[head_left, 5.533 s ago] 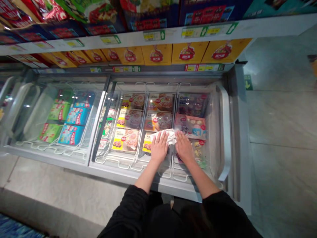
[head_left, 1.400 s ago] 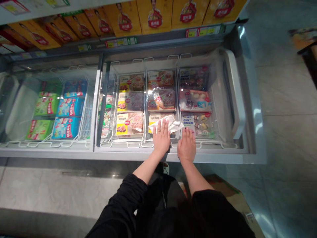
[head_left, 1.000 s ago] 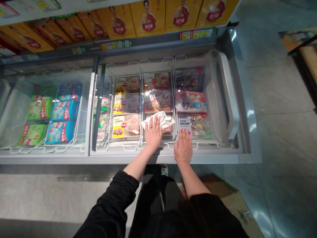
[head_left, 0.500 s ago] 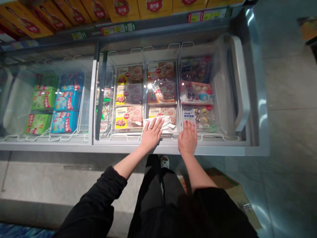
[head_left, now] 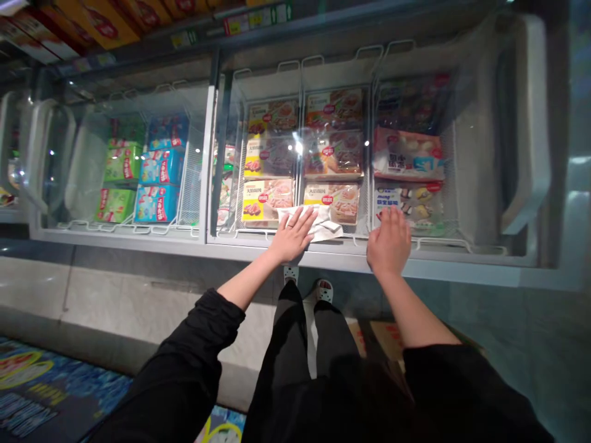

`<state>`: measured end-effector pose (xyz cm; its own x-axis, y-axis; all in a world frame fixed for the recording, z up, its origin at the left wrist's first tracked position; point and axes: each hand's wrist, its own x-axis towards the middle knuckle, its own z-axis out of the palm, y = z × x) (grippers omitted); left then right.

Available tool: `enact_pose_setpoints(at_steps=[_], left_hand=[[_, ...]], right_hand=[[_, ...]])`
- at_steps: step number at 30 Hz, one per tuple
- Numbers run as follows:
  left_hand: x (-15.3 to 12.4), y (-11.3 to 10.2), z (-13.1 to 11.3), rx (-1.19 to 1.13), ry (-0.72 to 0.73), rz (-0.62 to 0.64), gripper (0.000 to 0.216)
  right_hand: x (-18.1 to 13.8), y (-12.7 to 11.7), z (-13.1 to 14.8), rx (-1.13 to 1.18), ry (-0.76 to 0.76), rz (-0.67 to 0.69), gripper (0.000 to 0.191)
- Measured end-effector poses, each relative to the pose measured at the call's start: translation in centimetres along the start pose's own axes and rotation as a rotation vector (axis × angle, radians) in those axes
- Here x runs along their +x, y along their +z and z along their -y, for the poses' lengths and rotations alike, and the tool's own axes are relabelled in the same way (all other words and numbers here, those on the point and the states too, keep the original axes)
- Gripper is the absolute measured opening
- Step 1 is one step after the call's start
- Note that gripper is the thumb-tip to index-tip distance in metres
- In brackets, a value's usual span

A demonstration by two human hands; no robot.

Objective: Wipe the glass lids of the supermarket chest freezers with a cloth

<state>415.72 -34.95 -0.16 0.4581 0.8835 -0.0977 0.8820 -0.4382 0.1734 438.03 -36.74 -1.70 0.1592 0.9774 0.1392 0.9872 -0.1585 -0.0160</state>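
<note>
My left hand point(head_left: 294, 235) lies flat with its fingers spread on a crumpled white cloth point(head_left: 325, 224), which it presses against the clear glass lid point(head_left: 337, 74) near the freezer's front edge. A ring shows on one finger. Over the same front rim rests my right hand point(head_left: 390, 243), fingers stretched out close together, with nothing visible in it; what lies under its palm is hidden. Beneath the glass, yellow-and-brown food boxes point(head_left: 268, 200) are stacked near my left hand. A white food pack point(head_left: 415, 206) and a pink pack point(head_left: 409, 154) lie beyond my right hand.
The lid has a thick grey handle point(head_left: 530, 123) at its right end. Green boxes point(head_left: 115, 205) and blue boxes point(head_left: 157, 203) fill the left section. Orange boxes point(head_left: 104, 21) line the shelf behind. A cardboard box point(head_left: 388, 338) stands on the floor by my legs.
My view has turned, so the freezer appears farther right and higher. My left hand and the cloth have slid a little left over the glass. The right hand stays near the white pack.
</note>
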Motion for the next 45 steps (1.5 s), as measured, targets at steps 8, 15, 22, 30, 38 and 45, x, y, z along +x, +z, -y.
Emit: enact_pose_setpoints(at_steps=[8,15,22,30,38,45], left_hand=[[-1.5,-0.6,4.4,-0.009,-0.147,-0.108,0.051],[-0.1,-1.4,6.6,-0.054,-0.036,-0.131,0.05],[-0.7,-1.9,9.6,-0.074,-0.22,-0.204,0.052],[3.5,-2.7,10.6,-0.13,-0.083,-0.213,0.048],[4.3,-4.4,14.0,-0.144,-0.184,-0.251,0.049],[7.9,-5.0,13.1,-0.109,0.043,-0.221,0.048]], right_hand=[[-0.5,0.0,1.7,0.018,-0.04,-0.025,0.05],[3.3,-1.3,11.5,0.138,-0.254,0.058,0.054],[8.4,-1.0,16.3,0.163,-0.248,-0.036,0.049],[9.1,0.0,17.8,0.147,-0.181,-0.008,0.048],[9.6,-0.7,18.3,0.111,-0.17,0.013,0.05],[9.8,-0.2,18.2,0.182,-0.169,-0.017,0.05]])
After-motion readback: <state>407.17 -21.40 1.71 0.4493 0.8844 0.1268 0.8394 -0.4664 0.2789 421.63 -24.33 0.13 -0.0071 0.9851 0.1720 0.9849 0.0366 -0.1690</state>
